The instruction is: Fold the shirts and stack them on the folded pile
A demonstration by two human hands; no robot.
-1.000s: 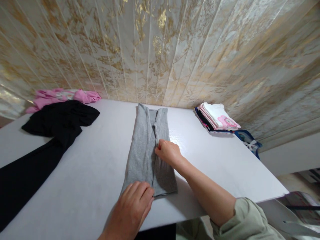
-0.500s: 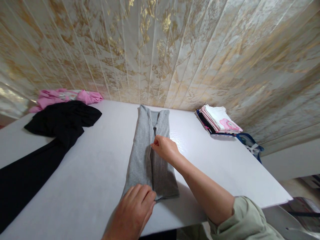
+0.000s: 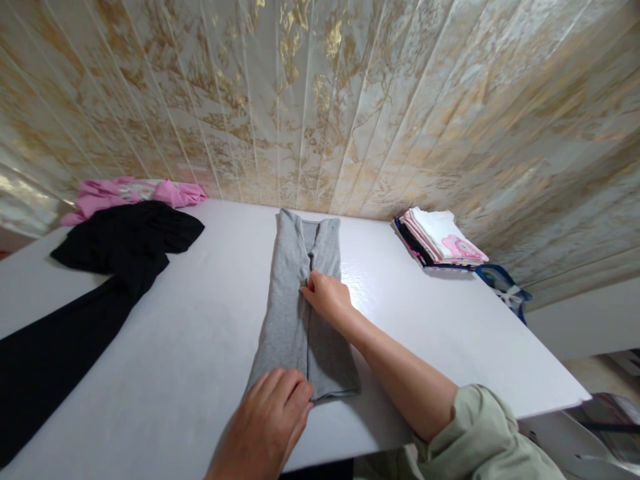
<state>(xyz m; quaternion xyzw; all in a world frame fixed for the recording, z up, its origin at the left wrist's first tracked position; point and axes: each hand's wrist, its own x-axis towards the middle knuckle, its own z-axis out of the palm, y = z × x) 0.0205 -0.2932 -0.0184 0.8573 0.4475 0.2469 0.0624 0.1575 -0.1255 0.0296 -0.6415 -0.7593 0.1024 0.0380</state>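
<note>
A grey garment point(image 3: 287, 307), its sides folded in to a long strip, lies flat on the white table. Its two folded edges meet along a seam down the middle, and its V-shaped top points to the wall. My right hand point(image 3: 326, 295) is closed in a pinch on the garment's inner edge, about halfway along. At the near end, my left hand point(image 3: 275, 413) rests with curled fingers pressed together on the garment's lower left corner, seemingly gripping its edge; the fingertips are partly hidden.
On the left of the white table point(image 3: 200, 360) lies a spread black garment point(image 3: 120, 253), with a pink garment point(image 3: 145, 192) behind it. A stack of folded clothes point(image 3: 440, 240) sits at the back right, beside a blue-trimmed item point(image 3: 503, 287). A patterned curtain-like wall point(image 3: 310, 100) rises behind.
The right half of the grey garment has come closer to the left half, narrowing the gap between them. My right hand has shifted slightly left; my left hand stays put.
</note>
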